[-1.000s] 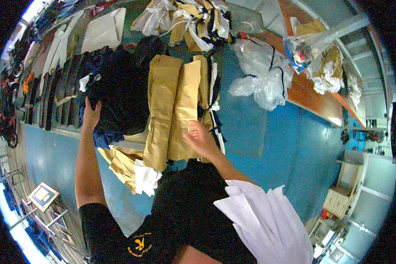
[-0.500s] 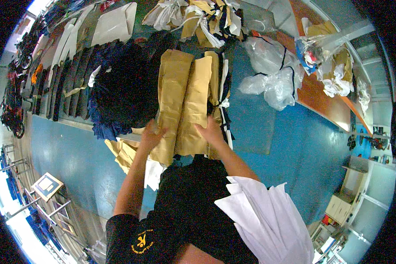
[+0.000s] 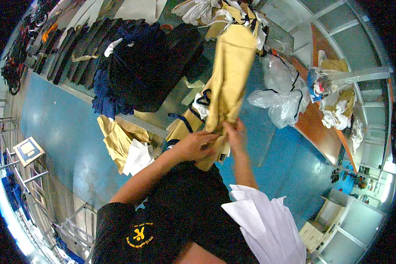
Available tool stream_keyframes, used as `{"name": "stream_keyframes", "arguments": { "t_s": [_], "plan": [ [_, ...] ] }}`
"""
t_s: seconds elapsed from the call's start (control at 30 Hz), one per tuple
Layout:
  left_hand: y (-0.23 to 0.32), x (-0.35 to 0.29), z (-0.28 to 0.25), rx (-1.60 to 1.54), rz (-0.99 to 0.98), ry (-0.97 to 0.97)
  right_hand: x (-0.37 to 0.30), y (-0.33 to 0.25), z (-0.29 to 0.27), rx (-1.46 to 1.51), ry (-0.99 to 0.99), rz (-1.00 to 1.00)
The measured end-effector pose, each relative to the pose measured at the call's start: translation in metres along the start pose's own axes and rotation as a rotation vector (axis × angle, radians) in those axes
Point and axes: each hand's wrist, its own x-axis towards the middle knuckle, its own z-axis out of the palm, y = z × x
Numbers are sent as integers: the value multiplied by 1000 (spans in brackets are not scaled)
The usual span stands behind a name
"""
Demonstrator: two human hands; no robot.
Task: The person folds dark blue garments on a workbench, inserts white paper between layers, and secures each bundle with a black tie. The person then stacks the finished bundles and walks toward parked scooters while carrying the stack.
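A long, folded sheet of brown paper (image 3: 229,70) stretches away from me over the table, its near end bunched together. My left hand (image 3: 197,146) is closed on the near end from the left, fingers curled and a little blurred. Pinching the same end from the right is my right hand (image 3: 236,137). Beneath and left of it lie more brown paper pieces with dark blue straps (image 3: 180,121) and a bit of white. A stack of white sheets (image 3: 266,222) hangs by my right upper arm.
Dark folded cloth (image 3: 141,66) is heaped at the left, beside a row of dark panels (image 3: 70,55). Crumpled brown paper (image 3: 112,141) and white paper (image 3: 138,157) lie nearer me. Clear plastic bags (image 3: 281,103) sit to the right on the blue table (image 3: 66,127).
The brown paper, earlier two long folds side by side, is now gathered into one narrow length at its near end. Both hands have come together and shifted right; the view has turned too.
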Motion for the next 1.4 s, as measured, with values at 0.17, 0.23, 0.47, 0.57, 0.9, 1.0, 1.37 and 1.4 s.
{"name": "stream_keyframes", "arguments": {
  "t_s": [0.17, 0.23, 0.47, 0.57, 0.9, 1.0, 1.37, 1.4],
  "plan": [
    [-78, -29, -13, 2, -471, 306, -8, 5, -95, -449, 303, -125],
    [-98, -36, -8, 395, -490, 339, -4, 28, -119, -672, 319, -138],
    [-115, -26, 18, 312, -643, 35, 3, 63, -87, -827, 284, -85],
    [-161, -38, 27, 235, -617, 34, 4, 54, -65, -922, 544, -535],
    [-22, -17, 7, 416, -413, -33, 11, 57, 71, 327, -120, 339],
    [4, -28, 13, 453, -351, -73, 26, 60, 84, 349, -308, 292],
    [-14, -33, -121, -437, -295, 564, -1, -23, 93, 439, -619, 186],
    [-12, -25, -127, -565, -262, 531, 0, -32, 95, 415, -662, 185]
  ]
}}
